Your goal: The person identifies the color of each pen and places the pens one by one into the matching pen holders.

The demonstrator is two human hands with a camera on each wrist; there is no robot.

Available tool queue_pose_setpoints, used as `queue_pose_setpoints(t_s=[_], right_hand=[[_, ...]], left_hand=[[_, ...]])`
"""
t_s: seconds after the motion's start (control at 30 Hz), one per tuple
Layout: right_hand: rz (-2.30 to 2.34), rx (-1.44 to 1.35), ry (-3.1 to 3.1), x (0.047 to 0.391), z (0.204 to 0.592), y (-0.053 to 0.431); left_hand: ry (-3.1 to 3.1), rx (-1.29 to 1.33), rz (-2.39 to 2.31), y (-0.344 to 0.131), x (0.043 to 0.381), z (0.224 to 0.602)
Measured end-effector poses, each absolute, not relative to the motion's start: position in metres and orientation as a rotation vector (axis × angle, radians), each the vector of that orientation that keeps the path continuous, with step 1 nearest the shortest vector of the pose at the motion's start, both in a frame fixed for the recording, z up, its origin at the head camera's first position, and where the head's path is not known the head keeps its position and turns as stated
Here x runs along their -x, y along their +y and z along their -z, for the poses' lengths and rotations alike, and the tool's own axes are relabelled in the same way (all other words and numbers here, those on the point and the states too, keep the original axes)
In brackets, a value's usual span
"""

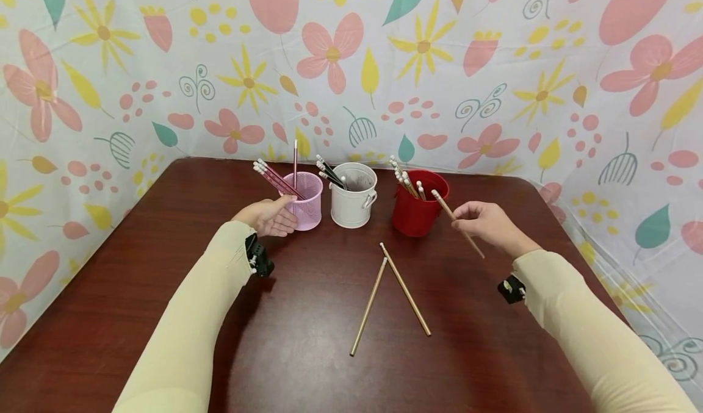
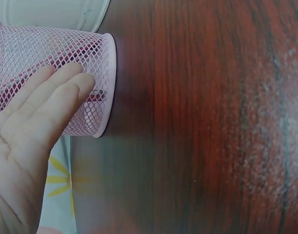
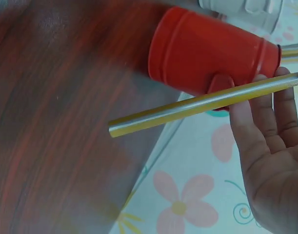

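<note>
My left hand (image 1: 271, 216) lies against the left side of a pink mesh pencil cup (image 1: 310, 210), with the thumb at its rim. In the left wrist view the fingers (image 2: 56, 105) are straight along the mesh. Dark red pencils (image 1: 269, 170) with white erasers stand in that cup. A gold pencil (image 1: 467, 233) is pinched in my right hand (image 1: 489, 225), tilted, eraser end up, just right of a red bucket (image 1: 415, 218). Its plain gold end (image 3: 139, 125) points away from the palm in the right wrist view. Several gold pencils (image 1: 403, 180) lean inside the red bucket.
Between the cup and the red bucket stands a white bucket (image 1: 350, 210) holding black pencils (image 1: 327, 170). Two gold pencils, one left (image 1: 369, 306) and one right (image 1: 406, 288), lie on the brown table (image 1: 307, 340). A flowered cloth (image 1: 340, 96) hangs behind the table and along its sides.
</note>
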State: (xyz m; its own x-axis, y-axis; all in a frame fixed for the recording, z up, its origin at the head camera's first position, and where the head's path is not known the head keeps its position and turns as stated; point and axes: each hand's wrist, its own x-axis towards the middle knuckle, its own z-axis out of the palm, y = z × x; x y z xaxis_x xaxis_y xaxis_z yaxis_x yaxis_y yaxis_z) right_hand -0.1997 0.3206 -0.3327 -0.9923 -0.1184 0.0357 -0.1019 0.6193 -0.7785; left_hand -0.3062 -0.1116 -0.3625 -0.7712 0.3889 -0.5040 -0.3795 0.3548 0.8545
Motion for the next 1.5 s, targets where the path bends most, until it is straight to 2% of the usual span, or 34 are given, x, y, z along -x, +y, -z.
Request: queue_pose_setpoints(t_s=[0.4, 1.07, 1.5], right_hand=[[1.828, 0.22, 2.632, 0.198, 0.32, 0.329], [2.415, 0.211, 2.442, 0.208, 0.289, 0.311], [2.436, 0.154, 2.738, 0.22, 0.272, 0.294]], left_hand=[[1.945, -0.023, -1.482, -0.111, 0.306, 0.363], [1.955, 0.003, -1.477, -0.11, 0.306, 0.364], [1.949, -0.013, -1.486, -0.111, 0.306, 0.363]])
